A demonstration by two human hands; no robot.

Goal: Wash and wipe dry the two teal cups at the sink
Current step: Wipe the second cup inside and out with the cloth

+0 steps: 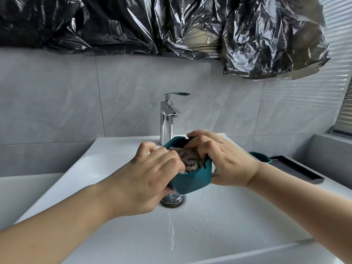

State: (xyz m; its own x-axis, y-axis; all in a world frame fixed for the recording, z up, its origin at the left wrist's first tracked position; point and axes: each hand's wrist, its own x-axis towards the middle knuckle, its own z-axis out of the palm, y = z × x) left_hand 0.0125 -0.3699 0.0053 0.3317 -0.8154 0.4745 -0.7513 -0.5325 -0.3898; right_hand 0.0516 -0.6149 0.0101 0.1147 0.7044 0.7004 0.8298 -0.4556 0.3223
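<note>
Looking down from head cam: both hands over the white sink (122,149), w/ a teal cup (190,181) held above the drain (172,201), in front of the chrome faucet (168,119). Left hand (150,176) grips the cup's near-left side, fingers curled into its mouth, pressing a grey cloth (190,161) stuffed inside. Right hand (226,159) clamps the cup's right wall, fingers hooked over the rim onto the cloth, thumb underneath. 2nd teal cup (260,156) sits on the counter to the right, mostly hidden behind the right wrist, beside a dark tray (299,169). Crumpled black plastic (152,25) hangs on the wall above.
</note>
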